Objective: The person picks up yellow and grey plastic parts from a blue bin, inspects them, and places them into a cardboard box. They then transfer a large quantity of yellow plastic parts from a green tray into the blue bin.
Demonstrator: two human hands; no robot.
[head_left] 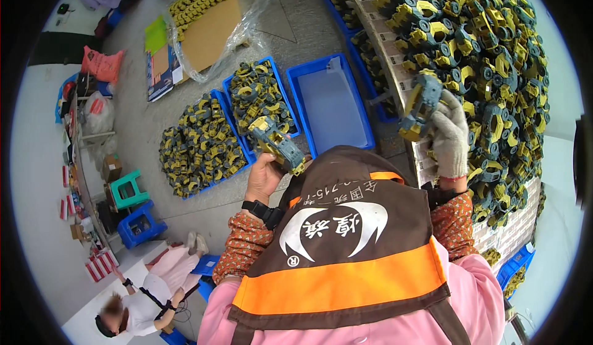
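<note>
My bare left hand (pixel 264 177) grips a yellow and grey toy vehicle (pixel 276 145) in front of the apron, close to a blue crate heaped with similar toys. My right hand (pixel 450 134), in a pale knit glove, is closed on another grey and yellow toy vehicle (pixel 422 106). That one is raised beside the edge of the table on my right. A large pile of the same toy vehicles (pixel 488 79) covers much of that table. The fingertips of my left hand are partly hidden by the toy.
A blue crate (pixel 372 136) with a pale lining stands ahead, between filled crates (pixel 293 107) and the table edge (pixel 395 76). Clear plastic film (pixel 238 36) and cardboard (pixel 210 39) lie farther off. A green stool (pixel 130 189) and a seated person (pixel 151 298) are at left.
</note>
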